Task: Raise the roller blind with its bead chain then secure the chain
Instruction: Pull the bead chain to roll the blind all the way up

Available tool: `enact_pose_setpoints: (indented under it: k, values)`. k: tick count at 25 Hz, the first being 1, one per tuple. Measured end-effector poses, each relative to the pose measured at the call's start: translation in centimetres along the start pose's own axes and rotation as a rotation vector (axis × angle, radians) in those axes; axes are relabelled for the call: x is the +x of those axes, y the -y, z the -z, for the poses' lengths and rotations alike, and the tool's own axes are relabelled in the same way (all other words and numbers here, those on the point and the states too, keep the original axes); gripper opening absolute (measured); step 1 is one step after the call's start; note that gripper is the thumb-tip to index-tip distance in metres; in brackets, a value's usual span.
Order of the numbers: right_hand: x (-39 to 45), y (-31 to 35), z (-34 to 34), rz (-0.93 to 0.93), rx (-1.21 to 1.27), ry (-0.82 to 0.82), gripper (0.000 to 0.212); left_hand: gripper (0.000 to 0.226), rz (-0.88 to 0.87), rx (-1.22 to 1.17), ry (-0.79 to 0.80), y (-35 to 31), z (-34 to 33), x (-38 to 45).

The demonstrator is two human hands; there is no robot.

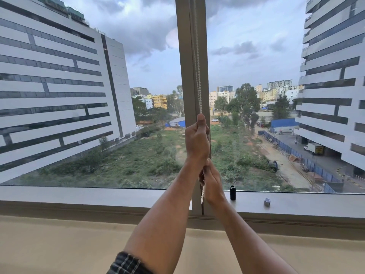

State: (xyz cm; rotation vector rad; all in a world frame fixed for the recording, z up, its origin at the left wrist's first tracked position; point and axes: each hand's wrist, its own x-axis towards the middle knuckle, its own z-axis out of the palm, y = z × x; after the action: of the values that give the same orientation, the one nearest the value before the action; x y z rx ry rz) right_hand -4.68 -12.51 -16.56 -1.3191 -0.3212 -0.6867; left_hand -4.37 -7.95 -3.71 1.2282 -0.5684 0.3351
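Note:
A white bead chain [198, 62] hangs down the front of the grey window mullion [185, 56] in the middle of the view. My left hand [197, 140] is closed around the chain at about mid height, thumb up. Just below it, my right hand [212, 182] grips the same chain near the sill. The chain's lower end [202, 196] dangles under my right hand. The blind itself is out of sight above the frame; both panes are uncovered.
A small black cylinder [232, 192] stands on the grey window sill [98, 195] right of the mullion. A small grey clip [266, 202] sits further right. A beige ledge [59, 244] runs below the sill.

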Motion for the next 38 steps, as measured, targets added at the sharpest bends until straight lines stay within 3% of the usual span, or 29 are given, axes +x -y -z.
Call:
enact_pose_setpoints:
  k: [3, 6, 9, 12, 16, 19, 22, 25, 27, 32, 38]
  values:
    - [0.9, 1.0, 0.8, 0.035, 0.073, -0.165, 0.039, 0.067, -0.005, 0.043, -0.011, 2.0, 0.5, -1.4]
    - [3.4, 4.6, 0.7, 0.109, 0.14, -0.209, 0.028, 0.064, 0.004, 0.073, -0.007, 4.7, 1.7, -3.2]
    - [6.3, 9.0, -1.0, 0.147, 0.157, -0.091, 0.03, 0.066, 0.062, 0.084, 0.008, 6.5, 2.7, -5.5]
    - [7.2, 10.6, -3.1, 0.07, 0.093, 0.071, 0.041, 0.061, 0.116, 0.063, 0.004, 7.7, 2.8, -7.0]
    - [6.3, 9.5, -3.8, 0.068, 0.083, 0.056, 0.048, 0.055, 0.221, -0.015, 0.026, 8.8, 2.8, -7.7]
    - [5.5, 8.4, -3.1, 0.084, 0.095, 0.077, 0.048, 0.051, 0.32, 0.052, 0.184, 10.5, 4.1, -9.1]
    - [4.4, 6.3, -2.3, 0.069, 0.074, 0.075, 0.046, 0.035, 0.242, 0.188, 0.166, 11.1, 6.3, -8.7]
    - [3.2, 3.4, -1.5, 0.067, 0.063, 0.057, 0.044, 0.044, 0.19, 0.166, -0.033, 8.9, 6.4, -5.3]
    - [2.5, 1.7, -1.5, 0.043, 0.087, 0.08, 0.042, 0.05, 0.136, 0.08, -0.073, 5.7, 5.1, -2.3]
    - [1.0, -0.2, -1.6, 0.005, -0.03, 0.057, 0.041, 0.06, 0.075, 0.005, 0.117, -0.5, 1.1, 1.8]
    - [1.3, -0.2, -0.4, -0.002, 0.016, 0.034, 0.041, 0.063, -0.004, -0.035, 0.033, 0.1, 0.8, 1.1]
